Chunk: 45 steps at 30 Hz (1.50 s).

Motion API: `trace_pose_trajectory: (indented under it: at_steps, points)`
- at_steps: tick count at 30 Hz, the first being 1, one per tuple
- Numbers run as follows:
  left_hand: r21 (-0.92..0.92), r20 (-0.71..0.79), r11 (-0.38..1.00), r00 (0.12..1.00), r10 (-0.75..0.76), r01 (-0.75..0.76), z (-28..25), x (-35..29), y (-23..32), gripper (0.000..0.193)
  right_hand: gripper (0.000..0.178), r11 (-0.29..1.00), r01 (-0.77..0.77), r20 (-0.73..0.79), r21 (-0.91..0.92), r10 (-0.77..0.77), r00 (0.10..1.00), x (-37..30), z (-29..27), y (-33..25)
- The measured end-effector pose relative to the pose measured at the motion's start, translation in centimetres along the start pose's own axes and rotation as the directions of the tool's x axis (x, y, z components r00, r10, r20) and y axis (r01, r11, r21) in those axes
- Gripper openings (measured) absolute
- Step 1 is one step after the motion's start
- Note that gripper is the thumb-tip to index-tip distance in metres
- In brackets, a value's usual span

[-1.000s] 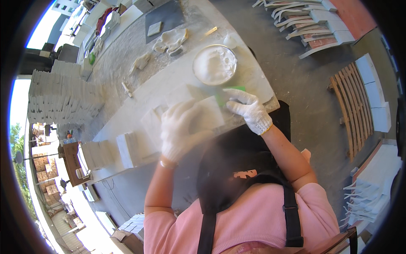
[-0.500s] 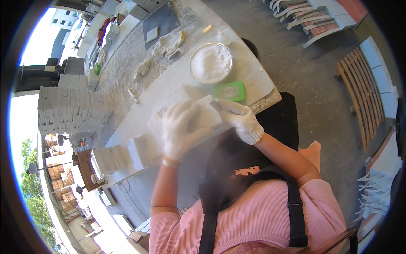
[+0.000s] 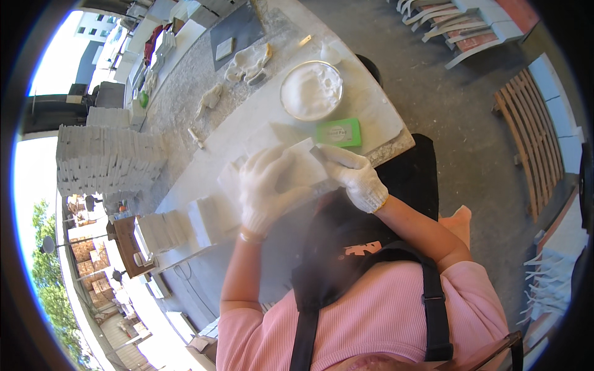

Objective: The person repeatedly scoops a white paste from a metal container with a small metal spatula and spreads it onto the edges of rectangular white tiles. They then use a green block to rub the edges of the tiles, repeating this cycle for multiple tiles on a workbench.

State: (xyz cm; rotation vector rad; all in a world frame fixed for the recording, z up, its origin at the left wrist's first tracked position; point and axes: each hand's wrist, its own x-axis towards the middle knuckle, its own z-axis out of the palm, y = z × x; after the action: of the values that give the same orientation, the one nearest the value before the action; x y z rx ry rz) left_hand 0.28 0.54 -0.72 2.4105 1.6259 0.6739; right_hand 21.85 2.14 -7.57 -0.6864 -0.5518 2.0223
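Note:
My left hand (image 3: 263,188) wears a white knit glove. Its fingers are spread over a white stone tile (image 3: 306,162) and grip it above the near edge of the table. In the other glove, my right hand (image 3: 357,179) pinches a small grey pad (image 3: 318,153) against the tile's right end. Part of the tile is hidden beneath the left glove. Just beyond the right hand lies a green box (image 3: 339,133), and past it a clear round bowl (image 3: 282,99) contains white powder or foam.
White tiles (image 3: 161,235) stand in a row at the table's left, with a taller stack (image 3: 105,154) behind. Crumpled gloves (image 3: 247,65) lie farther back on the dusty tabletop (image 3: 185,111). A slatted wooden pallet (image 3: 532,142) is to the right; a black apron (image 3: 334,247) hangs at my front.
The view has shifted slightly, so the table things appear a little to the right. Both hands keep their hold on the tile and pad, nearly unmoved.

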Motion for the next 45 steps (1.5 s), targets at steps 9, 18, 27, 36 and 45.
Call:
trace_pose_trajectory:
  at_steps: [9, 18, 27, 36, 45]
  points:
    - [0.042, 0.012, 0.999, 1.0, -0.001, 0.0, -0.1, 0.0, -0.2, 0.075, 0.04, 0.986, 0.097, -0.017, -0.134, -0.1, 0.995, 4.1, 0.4, -0.8]
    - [0.031, 0.022, 0.999, 1.0, 0.015, -0.016, 0.1, -0.1, -0.4, 0.074, 0.041, 0.996, 0.062, -0.024, -0.071, -0.064, 0.998, 1.3, -0.3, -0.1]
    - [0.041, 0.007, 0.999, 1.0, -0.009, 0.009, 0.1, -0.1, -0.1, 0.07, 0.039, 0.987, 0.133, 0.003, -0.091, -0.133, 0.991, 0.0, 0.3, 0.5]
    - [0.059, 0.027, 0.998, 1.0, -0.004, 0.002, -0.2, -0.1, 0.0, 0.075, 0.039, 0.996, 0.086, -0.029, 0.016, -0.086, 0.996, 3.9, 0.2, -0.4]
    - [0.059, 0.039, 0.998, 0.999, -0.024, 0.022, -0.1, -0.2, 0.1, 0.076, 0.035, 0.997, 0.021, 0.011, -0.075, -0.02, 1.0, -1.7, -0.6, 0.2]
